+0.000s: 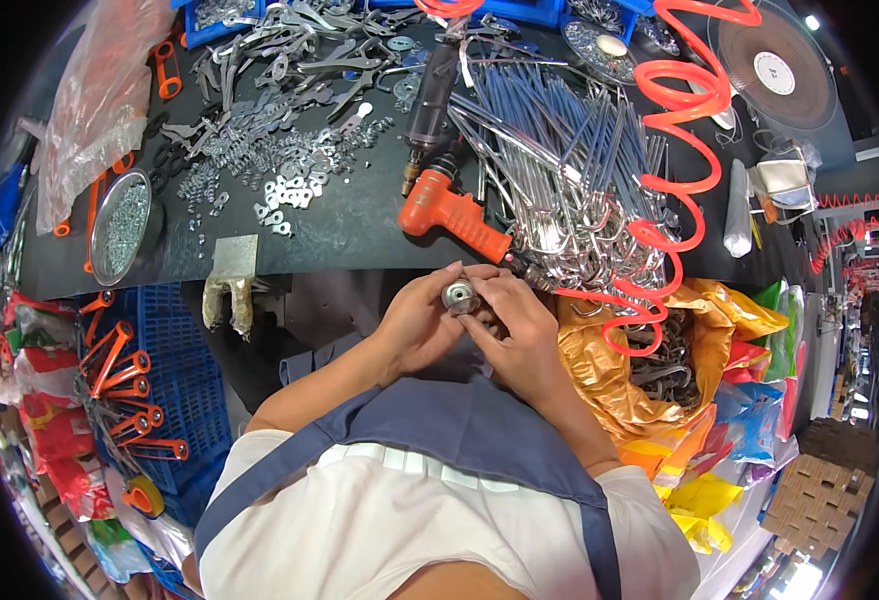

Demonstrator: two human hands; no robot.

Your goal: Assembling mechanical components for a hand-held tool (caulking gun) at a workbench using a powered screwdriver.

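My left hand (423,318) and my right hand (516,322) meet in front of my apron, just off the near edge of the dark bench. Between their fingers is a small round silver metal part (460,296) with a hole in its middle. Its far end is hidden by the fingers, so its length does not show. Beyond the hands, an orange pistol-shaped power tool (446,212) lies on the bench. A dark, cylindrical hand tool with a brass-coloured tip (432,108) lies just past it.
Long metal rods with hooked ends (570,160) are heaped right of the tools. Small metal plates (295,188) and a bowl of small parts (121,228) lie left. A red coiled hose (682,190) hangs at right, above an orange sack (600,375). Orange-handled pieces (130,380) rest on blue crates (185,350).
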